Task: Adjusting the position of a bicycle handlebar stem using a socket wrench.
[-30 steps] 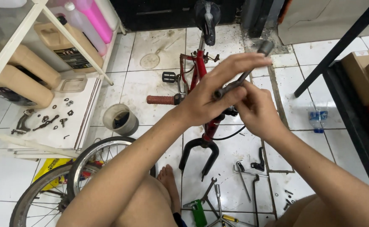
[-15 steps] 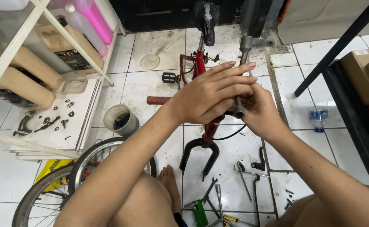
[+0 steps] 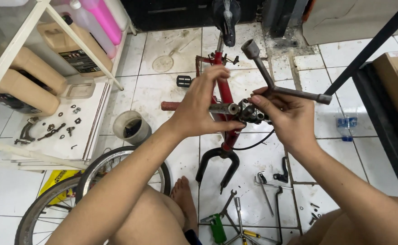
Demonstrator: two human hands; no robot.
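Landmark: the small red steel bicycle frame [image 3: 221, 86] lying on the white tiled floor [image 3: 171, 104]; every place below is given from it.
Left hand [image 3: 203, 106]: raised above the frame's middle, fingers [image 3: 217, 75] curled and pinching the end of a short grey metal tube [image 3: 221, 108], apparently to keep it level and steady.
Right hand [image 3: 287, 115]: just right of the left hand, fingers pressed around a dark clustered metal fitting [image 3: 252, 112] that meets the tube, and also gripping a grey three-armed socket wrench [image 3: 271, 75].
Wrench: above the frame, one arm pointing up-left, another to the right; the third arm is hidden in the hand, probably seated on the fitting so the hand can turn it.
Fork: the frame's black fork [image 3: 217, 165] points toward the person.
Left of frame: a round grey tin [image 3: 132, 127], a spoked bicycle wheel [image 3: 94, 190], and a white shelf [image 3: 49, 136] with loose bolts.
Near end: scattered hand tools [image 3: 253, 199] lie within reach, below the fork.
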